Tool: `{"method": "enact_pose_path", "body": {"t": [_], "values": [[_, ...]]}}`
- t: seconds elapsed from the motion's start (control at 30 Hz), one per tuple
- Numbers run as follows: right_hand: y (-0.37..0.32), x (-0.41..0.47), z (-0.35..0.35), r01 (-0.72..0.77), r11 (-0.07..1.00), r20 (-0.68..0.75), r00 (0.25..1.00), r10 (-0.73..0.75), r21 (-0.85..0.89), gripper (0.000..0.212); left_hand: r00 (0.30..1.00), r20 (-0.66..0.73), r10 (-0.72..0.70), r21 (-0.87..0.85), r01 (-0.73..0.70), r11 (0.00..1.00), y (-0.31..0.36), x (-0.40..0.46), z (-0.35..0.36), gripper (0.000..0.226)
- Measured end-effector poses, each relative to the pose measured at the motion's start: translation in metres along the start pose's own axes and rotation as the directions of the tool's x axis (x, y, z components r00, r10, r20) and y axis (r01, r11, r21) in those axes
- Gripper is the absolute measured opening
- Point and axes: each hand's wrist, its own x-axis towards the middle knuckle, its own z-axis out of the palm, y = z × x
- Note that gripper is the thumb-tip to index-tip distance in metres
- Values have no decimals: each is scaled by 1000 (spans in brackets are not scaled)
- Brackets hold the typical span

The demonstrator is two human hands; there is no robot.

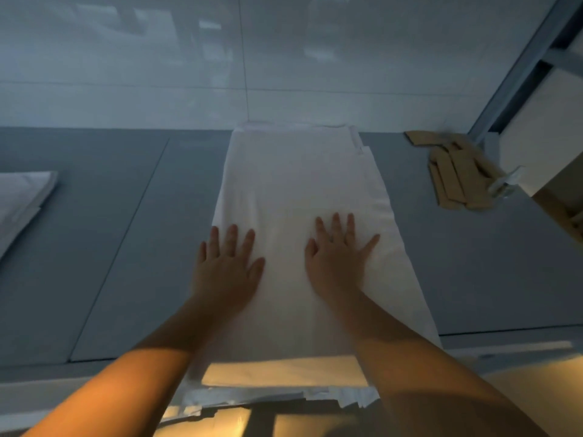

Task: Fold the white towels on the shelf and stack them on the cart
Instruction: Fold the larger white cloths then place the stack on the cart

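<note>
Hands, left (225,269) and right (336,258), are pressed flat, fingers spread, on the towel (303,184), its near edge overhanging the shelf (110,231).

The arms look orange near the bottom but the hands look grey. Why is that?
In the head view, warm light falls across the forearms and the near end of the white towel; the left hand and right hand lie farther in, in dim bluish shade.
</note>
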Motion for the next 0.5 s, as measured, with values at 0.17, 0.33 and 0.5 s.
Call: {"method": "enact_pose_path", "body": {"t": [0.17,0.33,0.5], "values": [[-22,-35,4,333,943,64,941,-332,1,58,999,-47,25,-28,-26,999,2,-4,-1,59],[32,-51,-6,242,969,111,965,-236,-44,63,996,-38,85,-68,-87,994,-14,-31,0,55],[78,-89,-26,118,986,251,964,-85,-120,63,987,87,137,-89,-129,988,-20,-90,-2,65]]}}
